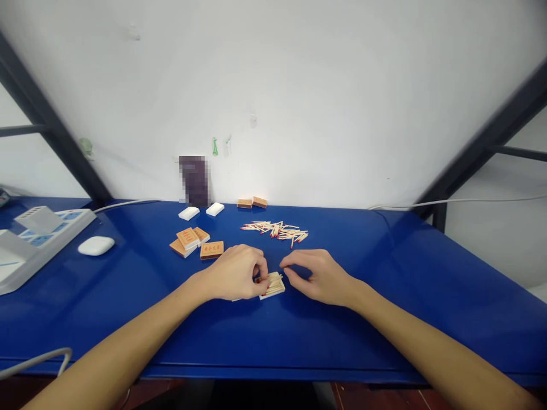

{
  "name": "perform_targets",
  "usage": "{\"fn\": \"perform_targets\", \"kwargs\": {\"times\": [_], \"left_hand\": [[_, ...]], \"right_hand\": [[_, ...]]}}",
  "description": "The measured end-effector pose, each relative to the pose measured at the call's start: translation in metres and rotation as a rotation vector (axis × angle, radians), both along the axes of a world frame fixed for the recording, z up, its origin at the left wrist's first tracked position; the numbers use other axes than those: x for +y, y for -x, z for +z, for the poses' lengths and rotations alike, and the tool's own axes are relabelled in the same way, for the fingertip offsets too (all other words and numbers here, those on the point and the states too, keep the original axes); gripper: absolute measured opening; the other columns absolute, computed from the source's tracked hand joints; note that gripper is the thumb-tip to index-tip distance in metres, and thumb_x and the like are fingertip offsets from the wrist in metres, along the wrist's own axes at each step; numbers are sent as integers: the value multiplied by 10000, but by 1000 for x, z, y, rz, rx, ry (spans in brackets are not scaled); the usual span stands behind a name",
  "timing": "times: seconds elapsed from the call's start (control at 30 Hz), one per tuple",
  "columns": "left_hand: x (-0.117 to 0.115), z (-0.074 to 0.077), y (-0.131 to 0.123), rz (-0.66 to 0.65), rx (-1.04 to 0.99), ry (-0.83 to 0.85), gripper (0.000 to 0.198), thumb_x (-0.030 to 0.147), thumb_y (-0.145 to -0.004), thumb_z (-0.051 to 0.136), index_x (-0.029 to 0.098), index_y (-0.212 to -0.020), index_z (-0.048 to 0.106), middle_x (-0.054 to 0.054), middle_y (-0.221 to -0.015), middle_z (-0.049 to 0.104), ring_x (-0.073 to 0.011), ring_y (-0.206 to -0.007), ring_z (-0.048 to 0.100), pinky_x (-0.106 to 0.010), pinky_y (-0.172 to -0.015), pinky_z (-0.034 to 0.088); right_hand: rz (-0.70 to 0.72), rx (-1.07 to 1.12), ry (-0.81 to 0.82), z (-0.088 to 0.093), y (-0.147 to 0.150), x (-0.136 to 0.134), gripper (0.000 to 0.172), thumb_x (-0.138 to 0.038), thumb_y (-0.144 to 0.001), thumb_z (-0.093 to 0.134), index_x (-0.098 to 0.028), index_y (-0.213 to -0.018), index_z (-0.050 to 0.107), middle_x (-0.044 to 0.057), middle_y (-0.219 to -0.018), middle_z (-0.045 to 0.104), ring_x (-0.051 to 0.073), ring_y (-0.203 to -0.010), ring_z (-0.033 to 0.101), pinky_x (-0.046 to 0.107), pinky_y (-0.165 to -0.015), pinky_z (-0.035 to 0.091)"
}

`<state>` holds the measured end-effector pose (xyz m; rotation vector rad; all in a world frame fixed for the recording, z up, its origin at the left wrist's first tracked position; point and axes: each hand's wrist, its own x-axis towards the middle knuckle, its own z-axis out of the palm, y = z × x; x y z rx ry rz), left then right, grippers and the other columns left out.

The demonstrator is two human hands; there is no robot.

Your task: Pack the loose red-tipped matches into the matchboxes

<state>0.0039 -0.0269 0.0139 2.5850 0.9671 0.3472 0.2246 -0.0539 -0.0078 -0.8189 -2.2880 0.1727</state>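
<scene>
A small white matchbox tray (273,286) with matches in it lies on the blue table (384,319) between my hands. My left hand (237,273) curls round its left side, fingers closed on the tray. My right hand (318,276) is just right of it, thumb and forefinger pinched together at the tray's upper right corner; whether a match is in the pinch I cannot make out. A loose pile of red-tipped matches (276,229) lies a little beyond the hands.
Three orange matchbox sleeves (196,242) lie left of the pile. Two white trays (200,211) and two orange boxes (252,202) sit near the wall beside a dark blurred object (194,180). A white earbud case (96,245) and a power strip (38,239) are at the left.
</scene>
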Motion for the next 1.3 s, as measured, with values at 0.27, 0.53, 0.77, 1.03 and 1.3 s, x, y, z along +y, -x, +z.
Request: {"fn": "perform_targets", "kwargs": {"times": [0.27, 0.53, 0.77, 1.03, 1.3], "left_hand": [[3, -1, 2, 55, 6, -34, 288, 310, -821, 559, 178, -566, 582, 34, -495, 525, -95, -475, 430, -259, -573, 329], [-3, 7, 5, -103, 151, -182, 369, 536, -710, 690, 208, -814, 557, 17, -758, 603, -149, -612, 537, -259, -531, 274], [-2, -1, 2, -151, 177, -272, 299, 464, -741, 662, 196, -775, 533, 2, -760, 581, -173, -664, 565, -289, -576, 334], [0, -2, 3, -153, 163, -257, 308, 475, -740, 669, 202, -795, 538, 4, -773, 611, -186, -680, 582, -301, -594, 354], [-1, -3, 2, -130, 181, -253, 322, 487, -735, 676, 201, -808, 549, -6, -779, 630, -201, -699, 601, -293, -599, 357]], "right_hand": [[45, -84, 84, -2, -1, 0, 163, -116, -842, 533, -184, -903, 667, 10, -761, 680, 119, -631, 583, 233, -611, 446], [55, -77, 101, -2, 0, -2, 158, -119, -833, 552, -188, -916, 666, 10, -766, 677, 117, -629, 583, 226, -601, 442], [99, -200, 60, 0, 7, -5, 155, -116, -868, 524, -191, -922, 648, 43, -861, 662, 152, -754, 597, 268, -698, 472], [16, -218, 92, 5, 1, -4, 186, -46, -822, 422, -196, -858, 526, 18, -776, 564, 151, -685, 492, 271, -645, 405], [67, -142, 153, -3, 4, -4, 163, -49, -817, 420, -202, -811, 477, 1, -744, 539, 136, -653, 466, 256, -629, 383]]}}
